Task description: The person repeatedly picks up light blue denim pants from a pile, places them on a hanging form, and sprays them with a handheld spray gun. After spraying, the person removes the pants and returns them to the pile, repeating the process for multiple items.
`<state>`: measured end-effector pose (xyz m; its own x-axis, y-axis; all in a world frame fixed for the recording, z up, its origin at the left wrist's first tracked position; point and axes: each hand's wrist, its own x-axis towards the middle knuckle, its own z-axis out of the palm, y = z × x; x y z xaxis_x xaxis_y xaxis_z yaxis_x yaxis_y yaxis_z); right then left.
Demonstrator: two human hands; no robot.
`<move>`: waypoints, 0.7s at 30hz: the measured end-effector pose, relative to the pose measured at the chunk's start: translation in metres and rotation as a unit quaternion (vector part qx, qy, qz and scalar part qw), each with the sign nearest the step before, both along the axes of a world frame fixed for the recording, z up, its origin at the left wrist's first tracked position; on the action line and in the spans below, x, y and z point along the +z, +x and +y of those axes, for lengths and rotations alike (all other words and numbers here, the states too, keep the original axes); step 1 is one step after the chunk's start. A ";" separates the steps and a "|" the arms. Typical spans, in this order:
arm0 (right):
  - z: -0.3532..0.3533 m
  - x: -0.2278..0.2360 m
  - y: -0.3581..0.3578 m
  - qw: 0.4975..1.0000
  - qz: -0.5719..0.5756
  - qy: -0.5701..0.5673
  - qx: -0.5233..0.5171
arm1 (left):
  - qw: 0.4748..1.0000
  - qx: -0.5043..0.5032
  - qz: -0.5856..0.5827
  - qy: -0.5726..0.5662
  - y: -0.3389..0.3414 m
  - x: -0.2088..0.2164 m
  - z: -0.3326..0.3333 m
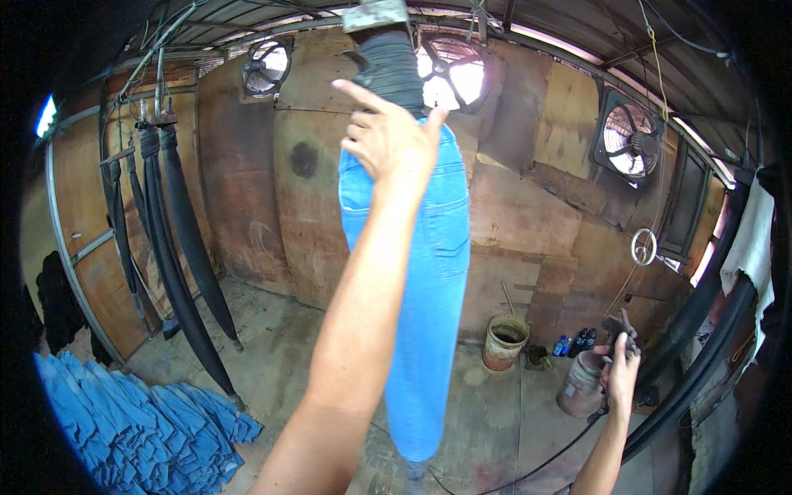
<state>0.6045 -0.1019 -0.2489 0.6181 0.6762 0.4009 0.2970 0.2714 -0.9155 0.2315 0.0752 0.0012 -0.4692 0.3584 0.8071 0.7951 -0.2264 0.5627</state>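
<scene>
Bright blue jeans (pixel 443 223) hang upright in front of me, pulled over a form whose top is a dark banded column (pixel 394 70). My left hand (pixel 389 140) is at the waistband, its index finger and thumb stretched out and the other fingers partly bent. It grips nothing that I can see; whether it touches the cloth or the column is hard to tell. Low on the right, my right hand (pixel 620 375) is closed round a dark spray gun (pixel 623 328). A black hose (pixel 569 445) runs from below that hand across the floor. My left forearm hides part of the jeans.
Folded blue jeans (pixel 140 425) are piled at lower left. Long dark tubes (pixel 177 247) hang behind them; more dark tubes (pixel 701 363) stand at right. A bucket (pixel 505 342), a drum (pixel 582 384) and several bottles (pixel 573 342) sit by the wall. Fans (pixel 631 139) are set in the wall.
</scene>
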 end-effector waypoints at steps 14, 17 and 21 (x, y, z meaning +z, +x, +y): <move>-0.107 -0.148 -0.136 0.968 0.027 -0.250 0.017 | 0.911 -0.262 0.308 0.076 -0.131 -0.012 0.026; -0.106 -0.181 -0.193 0.953 -0.069 -0.292 -0.040 | 0.919 -0.197 0.331 0.090 -0.129 -0.009 0.030; -0.086 -0.184 -0.259 0.968 0.017 -0.246 0.035 | 0.907 -0.172 0.379 0.059 -0.121 -0.013 0.028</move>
<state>0.3458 -0.1881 -0.4334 0.5706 0.8212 -0.0006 0.2605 -0.1818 -0.9482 0.1103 0.1032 -0.0120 0.3595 0.2682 0.8938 0.8149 -0.5570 -0.1606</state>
